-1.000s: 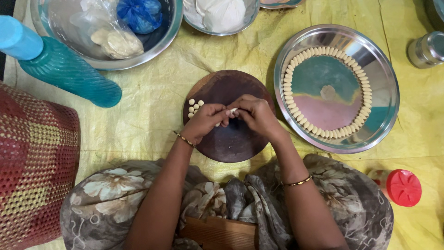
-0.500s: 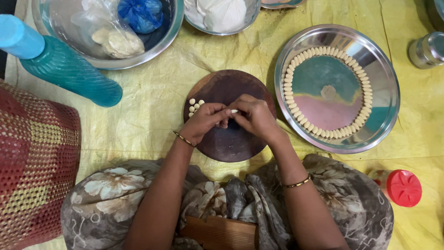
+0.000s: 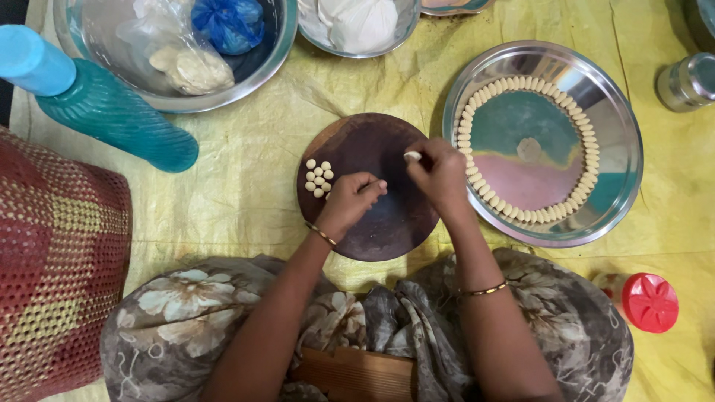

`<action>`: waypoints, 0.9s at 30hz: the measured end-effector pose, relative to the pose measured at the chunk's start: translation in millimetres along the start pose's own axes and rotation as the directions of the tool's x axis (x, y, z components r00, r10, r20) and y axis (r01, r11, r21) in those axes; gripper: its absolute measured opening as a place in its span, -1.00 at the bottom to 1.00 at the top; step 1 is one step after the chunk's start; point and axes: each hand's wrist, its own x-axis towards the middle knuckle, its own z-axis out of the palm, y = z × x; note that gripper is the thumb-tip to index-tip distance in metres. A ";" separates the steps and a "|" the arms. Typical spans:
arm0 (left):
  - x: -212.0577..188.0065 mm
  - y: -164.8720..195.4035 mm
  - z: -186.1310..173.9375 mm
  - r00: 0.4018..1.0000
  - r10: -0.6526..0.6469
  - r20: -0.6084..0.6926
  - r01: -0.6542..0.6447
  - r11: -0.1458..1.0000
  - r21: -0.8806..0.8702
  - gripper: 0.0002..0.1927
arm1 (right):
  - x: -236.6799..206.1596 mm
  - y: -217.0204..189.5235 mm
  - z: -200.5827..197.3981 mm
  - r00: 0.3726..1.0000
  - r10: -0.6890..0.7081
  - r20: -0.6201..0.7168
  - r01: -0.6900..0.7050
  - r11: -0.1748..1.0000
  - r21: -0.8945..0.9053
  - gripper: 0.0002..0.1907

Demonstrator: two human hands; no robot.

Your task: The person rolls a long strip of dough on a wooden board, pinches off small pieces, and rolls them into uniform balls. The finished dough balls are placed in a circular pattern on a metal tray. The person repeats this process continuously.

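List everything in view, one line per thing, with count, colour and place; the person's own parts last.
board: one, dark brown, round, centre
dough balls: about nine, cream, board's left edge
dough piece: one, cream, in right hand's fingertips
plate: one, steel, right of board
shaped pieces: many, cream, ring inside plate
bottle: one, teal, lying upper left
big bowl: one, steel, top left, holding bags
small bowl: one, steel, top centre, white bundle inside
steel cup: one, upper right
red lid: one, lower right
mesh bag: one, red, left edge
sheet: one, yellow, under everything
left hand: over board
right hand: over board, pinching dough piece
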 end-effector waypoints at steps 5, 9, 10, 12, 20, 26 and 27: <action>-1.8 -13.2 18.6 0.919 0.371 -0.131 -0.270 0.837 0.476 -0.61 | -4.0 5.9 7.6 0.991 0.134 0.008 -0.134 0.987 0.086 -0.82; -7.4 -6.6 19.8 0.952 0.264 -0.157 -0.166 0.872 0.460 -0.61 | -6.0 4.1 11.0 0.974 0.209 0.081 -0.215 0.974 0.065 -0.88; -9.1 -1.8 18.4 0.934 0.307 -0.182 -0.173 0.836 0.520 -0.65 | -5.3 2.7 10.9 0.966 0.226 0.124 -0.241 0.963 0.122 -0.89; -11.3 11.3 16.3 0.898 0.346 -0.273 -0.187 0.860 0.475 -0.66 | -4.1 -2.9 12.0 0.945 0.250 0.211 -0.296 0.927 0.229 -0.89; -15.6 52.2 -8.0 0.990 -0.011 -0.139 -0.107 0.575 -0.811 -0.32 | -35.1 -62.4 50.8 0.980 -0.010 0.201 -0.047 0.961 0.274 -0.87; -11.9 48.4 -10.1 0.991 0.035 -0.128 -0.129 0.486 -0.864 -0.40 | -42.0 -89.5 52.8 0.980 -0.201 -0.001 0.200 0.973 0.112 -0.84; -9.1 47.3 -15.3 0.987 0.034 -0.154 -0.152 0.466 -0.872 -0.41 | -42.3 -91.7 54.5 0.966 -0.257 -0.003 0.256 0.961 0.108 -0.82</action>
